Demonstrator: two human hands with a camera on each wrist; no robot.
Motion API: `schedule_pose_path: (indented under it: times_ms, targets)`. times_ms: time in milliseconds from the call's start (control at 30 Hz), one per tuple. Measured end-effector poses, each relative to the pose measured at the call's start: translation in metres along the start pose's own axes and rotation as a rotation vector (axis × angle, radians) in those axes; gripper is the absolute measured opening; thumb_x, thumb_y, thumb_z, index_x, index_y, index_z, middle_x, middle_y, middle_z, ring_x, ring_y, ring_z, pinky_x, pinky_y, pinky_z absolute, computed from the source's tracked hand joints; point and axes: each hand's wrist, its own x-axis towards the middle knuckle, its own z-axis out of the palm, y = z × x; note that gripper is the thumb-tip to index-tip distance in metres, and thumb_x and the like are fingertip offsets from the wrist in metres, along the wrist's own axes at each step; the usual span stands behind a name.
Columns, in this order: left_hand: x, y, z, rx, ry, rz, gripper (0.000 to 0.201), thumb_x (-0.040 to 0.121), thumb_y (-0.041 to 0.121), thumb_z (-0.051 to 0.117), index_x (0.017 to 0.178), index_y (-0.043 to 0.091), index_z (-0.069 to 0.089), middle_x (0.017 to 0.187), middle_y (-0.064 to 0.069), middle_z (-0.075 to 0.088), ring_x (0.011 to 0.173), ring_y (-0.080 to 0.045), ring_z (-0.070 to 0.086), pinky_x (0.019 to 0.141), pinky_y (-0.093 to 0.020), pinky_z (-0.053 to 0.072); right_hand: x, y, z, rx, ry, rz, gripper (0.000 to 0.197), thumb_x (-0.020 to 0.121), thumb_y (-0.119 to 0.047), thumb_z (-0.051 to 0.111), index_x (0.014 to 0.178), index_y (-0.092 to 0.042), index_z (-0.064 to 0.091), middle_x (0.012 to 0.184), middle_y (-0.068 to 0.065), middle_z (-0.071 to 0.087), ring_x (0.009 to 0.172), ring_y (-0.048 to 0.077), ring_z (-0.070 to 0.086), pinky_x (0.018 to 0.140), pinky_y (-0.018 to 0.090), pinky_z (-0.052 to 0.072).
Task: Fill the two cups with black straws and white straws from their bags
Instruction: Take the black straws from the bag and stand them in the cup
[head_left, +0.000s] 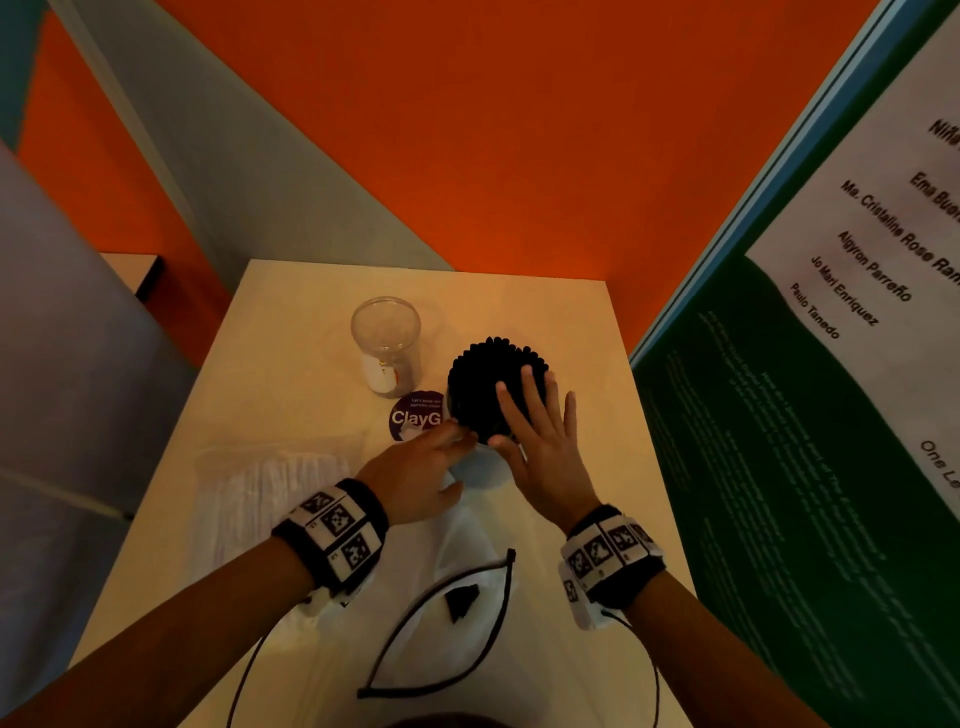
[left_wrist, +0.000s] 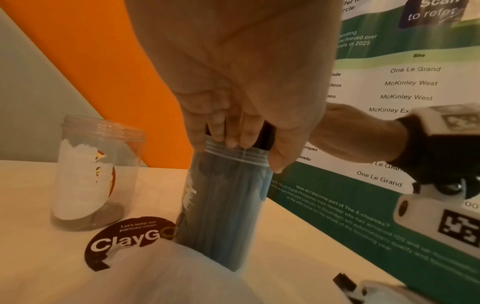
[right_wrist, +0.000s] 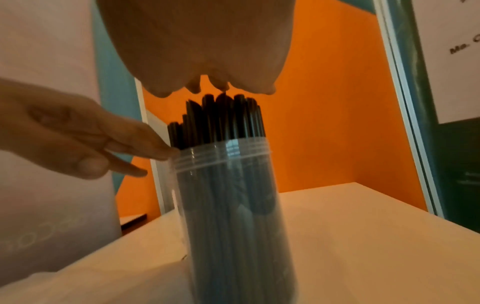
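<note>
Hands (head_left: 540, 436) at rim | black straws (right_wrist: 223, 119) upright in cup (right_wrist: 233, 205)

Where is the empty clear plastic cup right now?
In the head view, the empty clear plastic cup stands upright on the white table, left of the cup of black straws, behind the round purple sticker.

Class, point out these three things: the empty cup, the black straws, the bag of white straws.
empty cup (head_left: 385, 332): head view, clear wall.
black straws (right_wrist: 221, 119): right wrist view, upper ends.
bag of white straws (head_left: 270, 483): head view, middle.

Black straws (head_left: 493, 374); clear cup (head_left: 385, 332); bagged straws (head_left: 280, 483) seemingly white.
</note>
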Motion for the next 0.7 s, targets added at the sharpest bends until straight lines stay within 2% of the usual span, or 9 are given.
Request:
schedule_pose_path:
  times_ms: [67,133,167,233,333,400,467,567,700]
  targets:
    - [-0.002,0.003,-0.002,-0.007,-0.001,0.023,0.067,0.09,0.035,0.058,0.148,0.014,0.03,0.152,-0.002,0.028,0.132,-0.02,0.04,0.103,-0.033,0.041,-0.008,-0.009,-0.011,0.142,0.042,0.017,0.058,0.099,-0.045,0.033,0.15,-0.021,0.021,0.16,0.009,0.011,0.148,0.029,0.0,0.121,0.045,0.0]
    - [-0.01,0.008,0.0,-0.039,0.05,0.057,0.07,0.09,0.04,0.058,0.148,0.014,0.029,0.152,-0.004,0.027,0.135,-0.02,0.036,0.107,-0.033,0.038,-0.022,-0.019,-0.02,0.239,0.159,-0.049,0.038,0.096,-0.02,0.051,0.132,-0.009,0.053,0.14,0.015,0.047,0.136,0.029,0.035,0.114,0.039,0.029]
    - [-0.018,0.011,0.003,-0.046,0.072,0.065,0.07,0.089,0.045,0.057,0.147,0.015,0.031,0.151,-0.003,0.029,0.135,-0.019,0.035,0.107,-0.034,0.037,-0.032,-0.025,-0.022,0.269,0.17,-0.07,0.025,0.091,-0.006,0.053,0.114,-0.007,0.064,0.119,0.013,0.059,0.117,0.026,0.05,0.098,0.036,0.043]
    - [-0.036,0.015,0.013,-0.018,0.051,0.049,0.073,0.084,0.062,0.053,0.141,0.019,0.037,0.145,0.001,0.035,0.13,-0.016,0.037,0.104,-0.034,0.039,-0.053,-0.037,-0.027,0.331,-0.076,-0.057,0.021,0.084,0.003,0.048,0.091,-0.007,0.065,0.094,0.009,0.061,0.087,0.024,0.055,0.073,0.03,0.043]
    - [-0.063,0.018,0.03,0.068,-0.192,-0.021,0.088,0.072,0.081,0.046,0.138,0.024,0.035,0.134,0.007,0.04,0.119,-0.014,0.042,0.096,-0.033,0.04,-0.075,-0.056,-0.011,0.324,-0.67,0.02,0.022,0.088,-0.003,0.045,0.095,-0.006,0.066,0.101,0.01,0.062,0.09,0.026,0.057,0.077,0.03,0.043]
    - [-0.07,0.017,0.036,0.13,-0.385,-0.066,0.078,0.079,0.07,0.05,0.139,0.023,0.034,0.135,0.005,0.042,0.117,-0.019,0.047,0.094,-0.035,0.041,-0.087,-0.068,0.014,0.298,-0.943,0.062,0.024,0.094,-0.006,0.044,0.104,-0.001,0.066,0.112,0.016,0.062,0.1,0.031,0.057,0.086,0.033,0.044]
    - [-0.073,0.015,0.039,0.109,-0.411,-0.083,0.046,0.091,0.046,0.05,0.129,0.021,0.045,0.126,-0.001,0.052,0.107,-0.023,0.055,0.084,-0.034,0.043,-0.094,-0.078,0.042,0.214,-1.076,0.124,0.028,0.096,-0.005,0.043,0.113,0.007,0.061,0.118,0.024,0.059,0.106,0.036,0.056,0.092,0.037,0.044]
    - [-0.076,0.016,0.036,-0.006,-0.308,-0.099,0.017,0.094,0.026,0.046,0.105,0.016,0.055,0.105,-0.005,0.062,0.092,-0.025,0.058,0.074,-0.034,0.043,-0.091,-0.09,0.077,0.17,-0.987,0.222,0.029,0.096,-0.002,0.04,0.117,0.011,0.054,0.117,0.028,0.056,0.108,0.039,0.054,0.095,0.042,0.043]
    - [-0.08,0.021,0.026,-0.093,-0.256,-0.076,0.007,0.092,0.021,0.048,0.091,0.017,0.053,0.094,-0.004,0.061,0.081,-0.02,0.054,0.07,-0.032,0.04,-0.081,-0.09,0.114,-0.098,-0.796,0.306,0.029,0.1,-0.012,0.036,0.12,-0.005,0.055,0.12,0.014,0.06,0.109,0.03,0.057,0.095,0.038,0.046]
